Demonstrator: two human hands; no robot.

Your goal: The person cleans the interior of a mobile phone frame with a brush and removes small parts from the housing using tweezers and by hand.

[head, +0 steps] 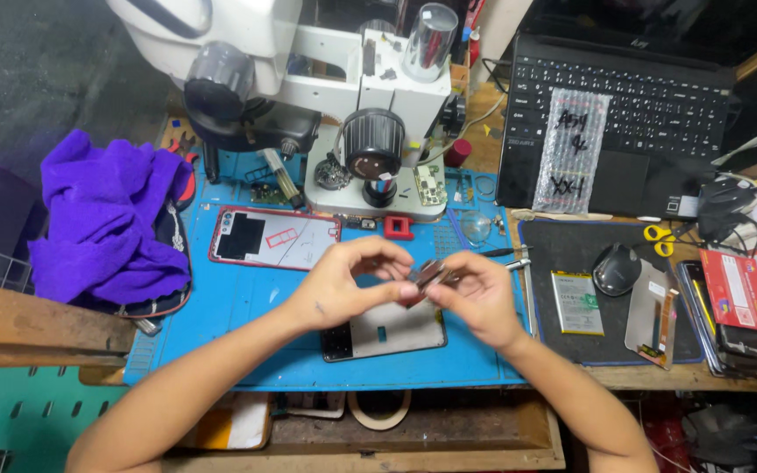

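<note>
Both hands meet over the middle of the blue mat [247, 307]. Left hand [343, 285] and right hand [482, 293] pinch one small part [429, 274] between their fingertips. I read it as a thin, flat piece, dark brownish with a shiny metallic edge, tilted, held above the mat and not touching it. Too small and blurred for me to tell more.

Left hand: thumb and forefinger curved round into a ring, tips on the part's left end. Right hand: fingers bent in, gripping the right end. Neither hand is slack.

Right under the hands a phone [385, 331] lies flat on the mat, pale grey inner face with a dark border, partly hidden by the hands. Far-left of it, a back cover [275, 237], red-rimmed, lying flat with a black patch at its left end. A small red block [399, 228] sits just far of the hands, near the microscope [370, 131] base.

Left edge of the mat: purple cloth [107, 215] in a heap. Right: a dark pad [606, 342] carrying a battery [577, 303], a mouse [617, 269] and a metal plate [647, 308]. Far right: a laptop [615, 105] with a bubble-wrap bag [571, 149] lying on its keys. Yellow scissors [657, 235] just far of the pad.
</note>
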